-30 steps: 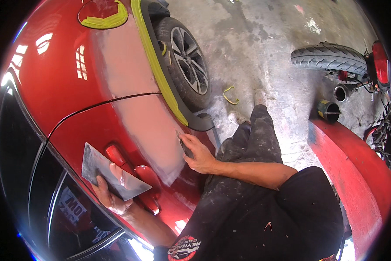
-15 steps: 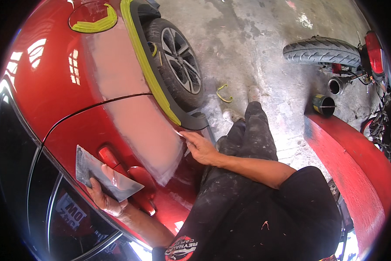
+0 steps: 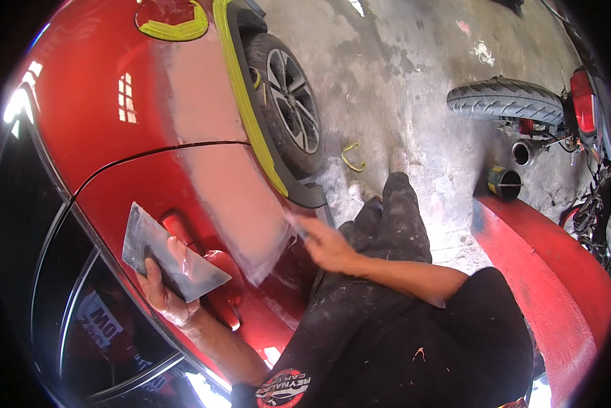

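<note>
My left hand (image 3: 164, 294) grips the edge of a flat, see-through plate (image 3: 173, 255) smeared with grey, holding it over the red car door near the door handle (image 3: 177, 228). My right hand (image 3: 331, 246) is closed round a small pale spreader (image 3: 292, 221), blurred by motion. The spreader's tip is at the lower right edge of a pale pink filler patch (image 3: 234, 197); whether it touches the panel I cannot tell. This patch runs across the door seam onto the rear panel, beside a wheel arch edged with yellow-green masking tape (image 3: 251, 129).
The car's rear wheel (image 3: 292, 102) is beyond the arch. A loose strip of yellow tape (image 3: 352, 158) lies on the concrete floor near my shoes. To the right are a motorcycle tyre (image 3: 506, 98), a dark can (image 3: 504, 182) and a large red curved panel (image 3: 543, 265).
My right hand has moved slightly toward me and to the right with the spreader, along the filler's edge. My left hand still holds the plate. The whole view has shifted a little.
</note>
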A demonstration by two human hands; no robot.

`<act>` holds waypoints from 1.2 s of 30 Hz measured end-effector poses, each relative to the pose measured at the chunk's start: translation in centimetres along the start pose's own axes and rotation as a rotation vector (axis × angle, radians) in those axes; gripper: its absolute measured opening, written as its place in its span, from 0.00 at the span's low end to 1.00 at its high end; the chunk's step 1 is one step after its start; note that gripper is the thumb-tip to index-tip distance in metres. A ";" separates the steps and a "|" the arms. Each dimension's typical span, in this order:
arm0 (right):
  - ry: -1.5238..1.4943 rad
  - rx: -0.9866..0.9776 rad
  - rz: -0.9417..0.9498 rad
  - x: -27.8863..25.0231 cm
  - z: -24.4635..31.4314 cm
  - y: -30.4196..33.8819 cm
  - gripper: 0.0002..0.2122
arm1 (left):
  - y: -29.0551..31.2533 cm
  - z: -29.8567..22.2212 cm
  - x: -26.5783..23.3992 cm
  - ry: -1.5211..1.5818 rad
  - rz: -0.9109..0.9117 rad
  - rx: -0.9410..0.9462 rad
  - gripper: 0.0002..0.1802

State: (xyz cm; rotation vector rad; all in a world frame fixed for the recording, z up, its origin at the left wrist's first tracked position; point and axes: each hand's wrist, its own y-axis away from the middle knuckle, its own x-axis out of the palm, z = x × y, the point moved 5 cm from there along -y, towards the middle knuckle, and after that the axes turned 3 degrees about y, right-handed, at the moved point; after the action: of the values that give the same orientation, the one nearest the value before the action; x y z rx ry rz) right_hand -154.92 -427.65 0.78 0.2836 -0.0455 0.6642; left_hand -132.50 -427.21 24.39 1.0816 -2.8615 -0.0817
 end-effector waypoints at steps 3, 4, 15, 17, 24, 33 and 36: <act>-0.069 0.078 -0.231 -7.1 4.7 -1.0 0.24 | 0.4 -0.5 0.7 -0.014 0.091 -0.046 0.22; -0.039 0.000 -0.271 -8.9 6.9 -1.3 0.24 | 1.5 -0.8 2.5 -0.048 0.065 -0.031 0.22; 0.541 -0.945 0.146 -6.4 15.3 4.2 0.33 | 7.2 3.2 7.3 0.045 -0.006 -0.444 0.22; 0.675 -1.002 0.066 -6.9 13.8 3.3 0.32 | 7.1 2.4 6.1 0.025 -0.062 -0.366 0.21; -0.102 -0.090 -0.033 -8.4 6.4 -9.2 0.21 | 5.7 -2.6 2.5 0.180 0.017 -0.274 0.21; 0.175 -0.177 -0.147 -6.0 7.5 -15.0 0.10 | 7.3 0.3 1.8 0.154 0.062 -0.253 0.21; 0.172 -0.192 -0.114 -4.9 8.0 -15.5 0.19 | 7.8 0.8 -0.1 0.069 -0.080 -0.221 0.25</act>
State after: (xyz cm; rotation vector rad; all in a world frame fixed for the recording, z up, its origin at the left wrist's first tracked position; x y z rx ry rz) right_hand -148.84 -444.43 4.02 0.0433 0.0711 0.5647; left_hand -137.62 -421.31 24.21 1.1294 -2.6699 -0.3495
